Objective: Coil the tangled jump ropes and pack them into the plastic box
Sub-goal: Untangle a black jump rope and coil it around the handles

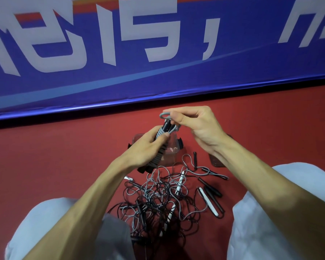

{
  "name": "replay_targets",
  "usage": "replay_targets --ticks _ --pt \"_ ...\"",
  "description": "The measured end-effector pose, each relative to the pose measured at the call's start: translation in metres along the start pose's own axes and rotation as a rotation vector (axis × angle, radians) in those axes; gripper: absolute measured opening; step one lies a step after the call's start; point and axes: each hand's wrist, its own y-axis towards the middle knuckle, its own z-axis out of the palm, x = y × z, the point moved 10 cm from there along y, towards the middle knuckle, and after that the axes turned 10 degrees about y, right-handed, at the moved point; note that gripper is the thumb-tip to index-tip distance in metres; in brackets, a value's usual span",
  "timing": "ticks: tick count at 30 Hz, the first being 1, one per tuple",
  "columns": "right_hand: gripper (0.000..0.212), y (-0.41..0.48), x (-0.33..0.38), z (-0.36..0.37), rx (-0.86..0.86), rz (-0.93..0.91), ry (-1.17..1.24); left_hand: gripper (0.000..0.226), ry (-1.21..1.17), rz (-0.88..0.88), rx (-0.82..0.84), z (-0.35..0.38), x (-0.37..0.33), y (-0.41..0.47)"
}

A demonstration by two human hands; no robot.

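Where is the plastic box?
In the head view, the plastic box sits mid-frame on the red floor, partly behind the left hand, beyond the tangled ropes.

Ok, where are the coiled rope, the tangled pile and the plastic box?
coiled rope (160, 134): head view, grey windings.
tangled pile (158, 201): head view, middle loops.
plastic box (174, 142): head view, right-hand wall.

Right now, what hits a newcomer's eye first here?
The two hands at centre frame: the left hand grips a wound jump rope, grey cord around black handles, while the right hand pinches the grey loop at its top. Below them, between the person's knees, a tangled pile of black and grey ropes sprawls on the red floor. A blue banner with large pale characters fills the top.
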Motion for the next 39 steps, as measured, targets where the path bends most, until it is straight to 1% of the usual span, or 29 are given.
replay_targets --ticks 3,5,7,10,13,16,19,22,24,26,28,30,33,35,37,39 --pt "0.031 0.001 -0.004 -0.005 -0.006 0.040 0.059 0.043 0.005 0.023 0.087 0.010 -0.004 -0.004" --pt "0.030 0.002 -0.007 -0.011 -0.029 0.052 0.063 0.045 -0.054 0.046 0.105 0.012 -0.006 -0.006" --pt "0.029 0.003 -0.006 -0.018 -0.079 0.058 0.043 0.042 -0.161 0.044 0.103 0.011 -0.004 -0.004" --pt "0.021 0.003 -0.004 -0.026 -0.134 0.049 0.010 0.040 -0.215 0.002 0.041 0.004 0.006 0.000" --pt "0.015 0.003 -0.002 -0.026 -0.133 0.041 0.004 0.052 -0.206 0.030 -0.039 -0.002 0.002 -0.001" --pt "0.017 0.002 0.004 -0.022 -0.128 -0.013 -0.008 0.051 -0.252 0.036 -0.149 -0.012 -0.005 -0.002" --pt "0.017 0.001 0.011 -0.024 -0.191 -0.099 -0.152 0.048 -0.299 0.012 -0.174 -0.013 -0.011 -0.005" --pt "0.016 -0.001 0.011 -0.027 -0.250 -0.142 -0.304 0.045 -0.236 -0.044 -0.256 -0.019 -0.003 -0.004" --pt "0.015 -0.002 0.007 -0.026 -0.268 -0.135 -0.378 0.037 -0.198 -0.111 -0.279 -0.020 0.006 -0.002" --pt "0.015 -0.003 0.001 -0.027 -0.290 -0.099 -0.378 0.030 -0.217 -0.166 -0.270 -0.018 0.013 0.000" --pt "0.010 -0.004 -0.006 -0.028 -0.316 -0.050 -0.347 0.033 -0.226 -0.212 -0.262 -0.015 0.019 0.000" --pt "0.007 -0.005 -0.009 -0.030 -0.352 -0.015 -0.345 0.037 -0.166 -0.234 -0.278 -0.017 0.019 -0.002" --pt "0.010 -0.004 -0.010 -0.034 -0.388 0.015 -0.368 0.034 -0.009 -0.171 -0.362 -0.029 0.007 -0.007" --pt "0.009 -0.003 -0.009 -0.034 -0.390 0.025 -0.416 0.037 0.081 -0.126 -0.408 -0.032 -0.001 -0.010" --pt "0.008 -0.003 -0.007 -0.034 -0.387 0.026 -0.455 0.039 0.164 -0.094 -0.425 -0.031 -0.006 -0.012" --pt "0.010 -0.003 -0.004 -0.033 -0.372 0.015 -0.496 0.041 0.270 -0.070 -0.408 -0.028 -0.008 -0.013"
